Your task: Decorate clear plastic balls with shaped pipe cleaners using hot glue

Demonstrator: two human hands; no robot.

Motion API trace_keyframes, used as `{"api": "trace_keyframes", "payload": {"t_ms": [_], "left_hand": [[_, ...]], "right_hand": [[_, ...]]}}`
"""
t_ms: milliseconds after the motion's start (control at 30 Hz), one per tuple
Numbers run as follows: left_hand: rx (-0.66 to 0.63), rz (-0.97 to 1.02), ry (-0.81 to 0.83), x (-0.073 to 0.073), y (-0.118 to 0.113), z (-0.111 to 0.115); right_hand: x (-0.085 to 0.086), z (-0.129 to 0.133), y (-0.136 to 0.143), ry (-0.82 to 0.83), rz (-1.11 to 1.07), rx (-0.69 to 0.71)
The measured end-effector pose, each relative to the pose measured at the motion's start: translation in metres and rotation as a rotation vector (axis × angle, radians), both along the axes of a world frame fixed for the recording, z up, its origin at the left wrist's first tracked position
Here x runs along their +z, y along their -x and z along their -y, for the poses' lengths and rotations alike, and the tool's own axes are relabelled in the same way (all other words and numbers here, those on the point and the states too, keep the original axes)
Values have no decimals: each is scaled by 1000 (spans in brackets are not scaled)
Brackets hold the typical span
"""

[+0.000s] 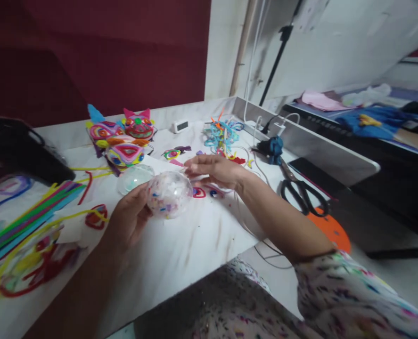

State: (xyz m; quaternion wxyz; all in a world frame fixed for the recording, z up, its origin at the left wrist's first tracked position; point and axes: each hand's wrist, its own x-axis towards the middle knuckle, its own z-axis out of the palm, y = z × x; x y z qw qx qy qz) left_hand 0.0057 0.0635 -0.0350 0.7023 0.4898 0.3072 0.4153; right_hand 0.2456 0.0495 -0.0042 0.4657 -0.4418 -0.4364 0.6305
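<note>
My left hand (129, 214) is closed on the left side of a clear plastic dome (169, 195), above the white table. Small coloured specks show on or inside the dome. My right hand (217, 170) is just to the right of it, fingers stretched out and slightly apart, with the fingertips close to the dome's upper right edge. I cannot tell whether they touch it. A second clear dome (136, 179) with a greenish tint lies behind my left hand. Beneath and beside my right hand lie a red eye-shaped piece (199, 192) and other small coloured pieces.
Decorated animal-face pieces (138, 125) stand at the back left. Bundled fuzzy stems (35, 214) lie on the left, a tangle of coloured strips (225, 134) at the back. Black scissors (302, 193), a dark phone (309, 174) and cables are on the right. A low ledge (315, 141) borders the table.
</note>
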Motion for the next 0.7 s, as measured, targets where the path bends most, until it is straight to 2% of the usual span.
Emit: {"api": "trace_keyframes", "payload": {"t_ms": [67,167,267,333,367,433,533,633,700], "left_hand": [[-80,-42,33,0,2,1],[-190,-232,109,-3,4,4],[-235,-432,131,-6,4,8],[-237,-494,91,-7,3,9],[-234,-506,69,-7,2,10],[-217,-532,37,-7,1,11],[-212,-627,-3,-6,-1,11],[-264,-744,-56,-8,-1,11],[-253,-797,-97,-9,-2,12]], "right_hand": [[14,-6,-8,-69,48,-9],[40,-4,-21,-194,177,5],[61,16,-36,-327,458,50],[64,41,-44,-420,743,86],[60,57,-47,-460,906,100],[41,91,-48,-451,1160,104],[-1,134,-41,-230,1421,73],[-35,156,-32,-162,1584,28],[-46,160,-31,-157,1622,-38]]}}
